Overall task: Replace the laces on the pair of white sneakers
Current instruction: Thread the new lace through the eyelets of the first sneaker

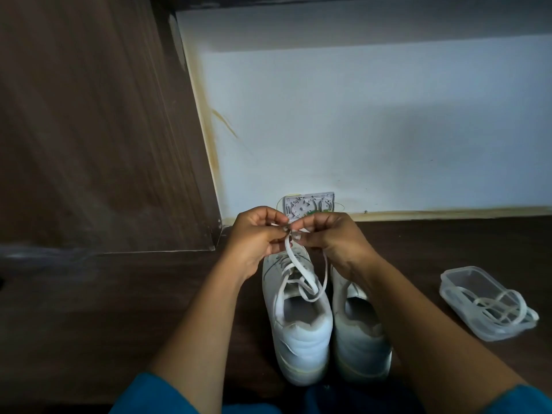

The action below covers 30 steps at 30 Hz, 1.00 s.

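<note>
Dark wooden flooring (89, 324) is carrying the white sneakers (298, 330) side by side, and I am observing the left hand (257, 234) and right hand (331, 237) pinching the left shoe's lace (301, 270) above its toe, spare laces (501, 309) lying in a clear tub (466, 274) nearby.

Grey wall box (309, 204) low on white wall (373, 130)

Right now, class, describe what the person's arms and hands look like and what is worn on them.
The left sleeve and right sleeve are teal-blue and end near the elbows; below them nothing is worn. No watch, ring or bracelet shows on the left hand or right hand.
</note>
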### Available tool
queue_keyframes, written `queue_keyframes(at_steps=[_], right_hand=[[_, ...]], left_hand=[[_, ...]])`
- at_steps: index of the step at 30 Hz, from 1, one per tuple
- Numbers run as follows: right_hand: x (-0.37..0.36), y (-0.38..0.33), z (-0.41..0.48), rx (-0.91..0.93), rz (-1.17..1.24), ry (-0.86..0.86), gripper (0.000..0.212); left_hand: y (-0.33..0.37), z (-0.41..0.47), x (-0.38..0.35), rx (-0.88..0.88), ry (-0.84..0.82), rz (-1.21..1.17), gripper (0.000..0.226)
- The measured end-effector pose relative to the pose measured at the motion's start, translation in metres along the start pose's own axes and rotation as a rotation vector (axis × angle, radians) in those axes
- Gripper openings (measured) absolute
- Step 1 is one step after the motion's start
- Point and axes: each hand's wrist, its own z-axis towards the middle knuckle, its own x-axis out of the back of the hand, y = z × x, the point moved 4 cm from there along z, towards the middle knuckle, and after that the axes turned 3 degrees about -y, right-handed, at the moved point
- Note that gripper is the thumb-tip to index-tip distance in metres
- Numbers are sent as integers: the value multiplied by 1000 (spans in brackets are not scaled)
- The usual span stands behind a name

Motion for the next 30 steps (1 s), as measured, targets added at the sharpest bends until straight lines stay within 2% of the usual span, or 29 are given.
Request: queue_keyframes(at_steps=[2, 4, 6, 7, 8, 11, 13, 16, 19, 24, 26, 30], right_hand=[[-2, 0, 2, 51, -28, 36, 20], [-3, -2, 3, 76, 18, 94, 20], [2, -4, 3, 25, 280, 158, 24], [6, -5, 2, -11, 440, 165, 26], [9, -7, 0, -39, 555, 166, 27], [20, -8, -3, -67, 583, 223, 29], [21, -6, -3, -65, 405, 294, 31], [7, -4, -3, -6, -15, 307, 29], [-9, -5, 1, 106, -237, 303, 26], [-9, -13, 1, 171, -214, 339, 24], [-8, -15, 1, 174, -180, 338, 24], [-5, -14, 1, 168, -127, 311, 22]], left_hand=[[1, -1, 0, 27, 4, -31, 26], [3, -1, 3, 70, 36, -242, 29], [5, 0, 12, 124, 71, -594, 29], [5, -1, 19, 149, 90, -695, 29], [5, -2, 26, 175, 103, -685, 29], [3, -6, 38, 195, 99, -250, 31], [3, -9, 37, 176, 57, -103, 27], [7, -16, 16, 200, -94, -92, 5], [7, -23, -9, 209, -206, -50, 7], [6, -17, -10, 23, -135, 174, 35], [5, -13, -9, -4, -107, 216, 36], [4, -11, -11, 10, -50, 147, 34]])
